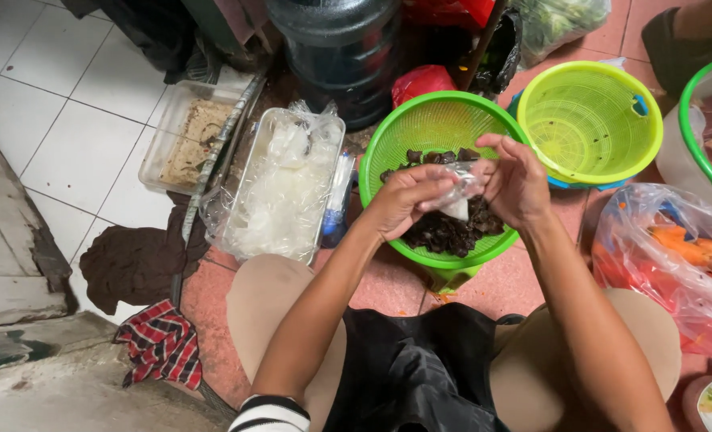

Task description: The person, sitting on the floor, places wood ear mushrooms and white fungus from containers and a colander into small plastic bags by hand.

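— What is seen closest in the head view?

— Nearest the lens, a black apron (pixel 420 364) is spread across the lap, flanked by two bent knees in tan cloth. A striped cuff is glimpsed at the bottom edge.

— And the hands?

— Both are held over the green colander (pixel 388 140), which serves as the landmark. The left hand (pixel 408 200) is curled, its fingers pressed onto a small clear plastic bag (pixel 460 196) with something white inside. The right hand (pixel 516 180) is closed on the same bag from the other side, the film pinched between thumb and fingertips. The bag is thus held just above the colander's near half.

— What is held in the colander?

— Dark, wrinkled pieces resembling wood-ear mushrooms (pixel 452 232) are heaped in it, partly hidden by the hands.

— What is placed around it?

— Just right of the colander, a lime-yellow strainer basket (pixel 612 160) is set, seemingly empty. Farther right and nearer the camera, a clear bag with orange carrots (pixel 684 244) is laid on the floor. Left of the colander, a metal tray (pixel 324 160) lined with plastic and filled with pale translucent shreds is seen; beyond that tray, a clear plastic box (pixel 172 128) with brownish contents is set. Behind the colander, a large dark water jug (pixel 340 48) is stood, with a red bag (pixel 420 80) beside it. Well left and nearer the camera, a brown rag (pixel 132 264) and a red checked cloth (pixel 164 340) are dropped on the tiles.
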